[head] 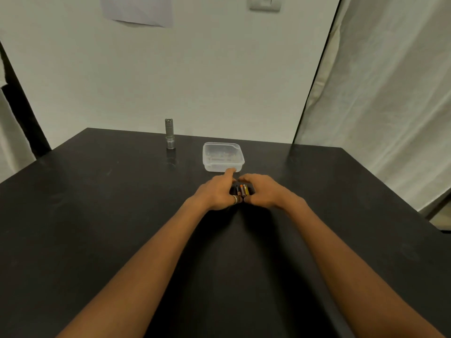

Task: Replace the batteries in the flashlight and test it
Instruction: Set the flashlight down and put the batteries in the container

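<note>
A small silver flashlight (169, 134) stands upright near the far edge of the black table (97, 203), left of centre. A clear plastic container (222, 156) sits to its right. Just in front of the container lie several small batteries (242, 190), black, orange and yellow, side by side. My left hand (217, 192), a ring on its thumb, and my right hand (262, 191) are cupped around the batteries from either side, fingers curled at them. My left index finger points out towards the container's near wall.
A white wall rises behind the table, with a sheet of paper (139, 11) and a switch plate (264, 2) high up. A pale curtain (390, 93) hangs at the right, past the table's right edge.
</note>
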The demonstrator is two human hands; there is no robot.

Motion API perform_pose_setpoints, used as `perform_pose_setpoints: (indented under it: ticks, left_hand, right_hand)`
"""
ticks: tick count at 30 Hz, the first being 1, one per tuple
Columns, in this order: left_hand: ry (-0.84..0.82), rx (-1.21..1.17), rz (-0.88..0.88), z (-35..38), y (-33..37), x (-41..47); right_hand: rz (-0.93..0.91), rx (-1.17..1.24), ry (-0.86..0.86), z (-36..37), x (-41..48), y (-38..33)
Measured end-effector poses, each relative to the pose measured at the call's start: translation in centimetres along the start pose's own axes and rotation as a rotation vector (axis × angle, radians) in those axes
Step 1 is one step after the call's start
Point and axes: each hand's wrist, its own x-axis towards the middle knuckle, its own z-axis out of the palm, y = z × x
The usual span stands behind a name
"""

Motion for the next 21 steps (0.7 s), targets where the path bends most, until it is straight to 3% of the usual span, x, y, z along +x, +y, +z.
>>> perform_pose_setpoints:
  ticks: [13,21]
  left_hand:
    - [0.009,-0.069,0.018,0.5,-0.4,0.7]
    - [0.333,-0.288,0.026,-1.4,-0.2,1.0]
  right_hand:
    - [-0.010,0.138,0.038,0.8,0.9,1.3]
    - [-0.040,0.356,0.305,-0.7,2.2,0.0]
